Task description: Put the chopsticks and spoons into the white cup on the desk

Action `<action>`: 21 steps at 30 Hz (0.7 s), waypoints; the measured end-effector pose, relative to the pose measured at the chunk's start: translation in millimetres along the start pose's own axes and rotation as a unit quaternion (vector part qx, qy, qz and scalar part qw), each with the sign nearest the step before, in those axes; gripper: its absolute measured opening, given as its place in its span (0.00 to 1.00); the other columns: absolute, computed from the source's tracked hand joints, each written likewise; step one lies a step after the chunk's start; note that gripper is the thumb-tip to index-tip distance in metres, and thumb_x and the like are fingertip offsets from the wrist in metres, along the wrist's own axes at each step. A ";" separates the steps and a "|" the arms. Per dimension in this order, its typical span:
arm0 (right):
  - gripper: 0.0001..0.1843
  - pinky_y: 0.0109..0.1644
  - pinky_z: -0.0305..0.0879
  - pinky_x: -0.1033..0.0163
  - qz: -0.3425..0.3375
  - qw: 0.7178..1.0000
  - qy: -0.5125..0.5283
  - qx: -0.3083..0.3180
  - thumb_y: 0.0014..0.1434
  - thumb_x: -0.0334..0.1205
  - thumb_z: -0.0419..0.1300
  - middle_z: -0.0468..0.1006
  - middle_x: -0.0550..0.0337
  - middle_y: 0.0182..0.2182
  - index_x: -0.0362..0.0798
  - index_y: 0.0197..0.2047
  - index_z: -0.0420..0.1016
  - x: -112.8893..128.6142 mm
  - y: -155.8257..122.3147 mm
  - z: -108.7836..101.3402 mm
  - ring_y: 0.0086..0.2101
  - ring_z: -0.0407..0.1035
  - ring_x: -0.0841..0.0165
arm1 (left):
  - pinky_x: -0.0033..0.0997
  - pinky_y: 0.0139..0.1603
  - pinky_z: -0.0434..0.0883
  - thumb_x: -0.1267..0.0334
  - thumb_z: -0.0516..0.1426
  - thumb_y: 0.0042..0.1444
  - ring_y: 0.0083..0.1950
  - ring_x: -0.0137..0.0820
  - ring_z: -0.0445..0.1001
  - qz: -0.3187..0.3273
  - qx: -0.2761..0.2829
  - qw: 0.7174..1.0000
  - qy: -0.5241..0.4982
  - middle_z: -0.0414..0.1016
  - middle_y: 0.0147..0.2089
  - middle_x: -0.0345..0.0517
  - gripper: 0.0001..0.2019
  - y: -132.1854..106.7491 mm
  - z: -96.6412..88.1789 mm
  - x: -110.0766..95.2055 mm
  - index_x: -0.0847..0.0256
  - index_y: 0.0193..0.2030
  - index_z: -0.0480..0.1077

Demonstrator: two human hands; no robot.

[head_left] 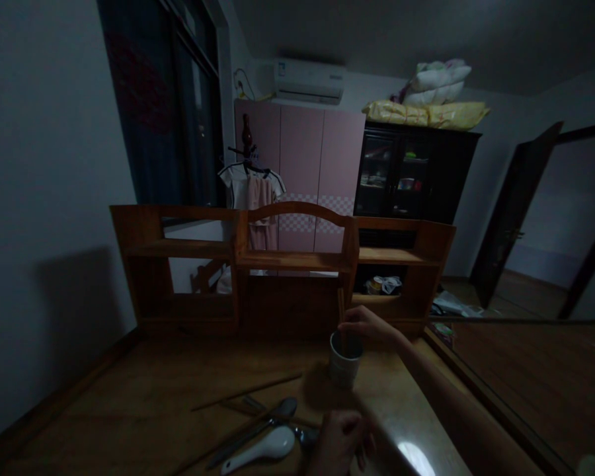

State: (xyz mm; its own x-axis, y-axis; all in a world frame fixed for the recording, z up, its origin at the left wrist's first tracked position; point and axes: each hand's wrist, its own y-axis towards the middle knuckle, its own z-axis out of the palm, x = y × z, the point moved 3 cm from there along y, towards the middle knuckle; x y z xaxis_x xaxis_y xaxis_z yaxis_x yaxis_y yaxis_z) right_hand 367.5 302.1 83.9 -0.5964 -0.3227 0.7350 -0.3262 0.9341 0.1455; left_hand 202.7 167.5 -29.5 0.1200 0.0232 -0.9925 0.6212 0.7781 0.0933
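My right hand [369, 324] pinches wooden chopsticks [340, 303] over a light-coloured cup [344, 367]; their lower ends are inside it. The cup stands upright on the wooden desk [149, 390]. Nearer to me, my left hand [340, 439] is closed with curled fingers, and what it may hold is hidden. Just left of that hand lies a shiny metal utensil [305, 435], partly covered by it. A white soup spoon [268, 446], a metal spoon [285, 408] and several loose chopsticks [248, 391] lie crossed together on the desktop.
A wooden shelf unit [297, 261] rises along the desk's far edge, behind the cup. A wall [44, 297] borders the left side. The desk's raised right edge [469, 390] runs beside my right forearm. Light glares off the desktop [416, 458] at the lower right.
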 end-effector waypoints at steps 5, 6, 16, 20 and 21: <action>0.23 0.26 0.57 0.68 0.001 1.000 0.003 -0.013 0.51 0.57 0.62 0.71 0.62 0.24 0.41 0.31 0.76 -6.0 0.3 -0.2 0.25 0.63 0.71 | 0.23 0.18 0.57 0.36 0.53 0.50 0.17 0.23 0.62 -0.010 0.001 1.000 -0.009 0.68 0.20 0.44 0.30 2.1 0.2 6.3 0.67 0.22 0.71; 0.24 0.26 0.56 0.68 0.003 1.000 0.005 -0.013 0.51 0.57 0.62 0.70 0.62 0.23 0.41 0.31 0.76 -7.0 0.1 -0.4 0.24 0.62 0.72 | 0.23 0.18 0.57 0.36 0.53 0.50 0.17 0.23 0.62 -0.011 0.003 1.000 -0.012 0.68 0.20 0.43 0.30 2.6 0.5 7.9 0.67 0.23 0.71; 0.25 0.23 0.51 0.70 0.018 1.000 0.019 -0.007 0.49 0.60 0.62 0.64 0.66 0.20 0.41 0.27 0.73 -11.0 4.2 -0.5 0.21 0.56 0.75 | 0.23 0.17 0.57 0.35 0.53 0.49 0.16 0.23 0.62 -0.014 0.020 1.000 -0.010 0.68 0.20 0.42 0.30 0.3 2.3 2.0 0.66 0.22 0.69; 0.25 0.23 0.50 0.69 0.019 1.000 0.019 -0.008 0.49 0.60 0.62 0.65 0.66 0.19 0.41 0.27 0.73 -12.5 8.0 1.3 0.21 0.56 0.75 | 0.23 0.17 0.56 0.35 0.53 0.50 0.16 0.23 0.62 -0.015 0.030 0.999 0.007 0.68 0.19 0.42 0.30 0.8 1.4 2.7 0.66 0.22 0.69; 0.25 0.23 0.50 0.69 0.019 1.000 0.019 -0.008 0.48 0.59 0.62 0.64 0.66 0.19 0.41 0.27 0.74 -12.7 8.7 1.6 0.21 0.56 0.75 | 0.23 0.17 0.56 0.36 0.52 0.50 0.16 0.23 0.62 -0.017 0.030 0.999 0.011 0.68 0.19 0.42 0.30 1.3 1.2 4.1 0.66 0.22 0.69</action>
State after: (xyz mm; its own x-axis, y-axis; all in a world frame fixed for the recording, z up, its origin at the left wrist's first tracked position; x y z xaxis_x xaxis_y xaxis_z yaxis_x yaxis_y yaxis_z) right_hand 371.1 314.0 74.8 -0.5804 -0.2805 0.7645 -0.2916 0.9481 0.1265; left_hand 204.9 167.8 -33.3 0.0819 0.0117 -0.9966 0.6694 0.7402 0.0637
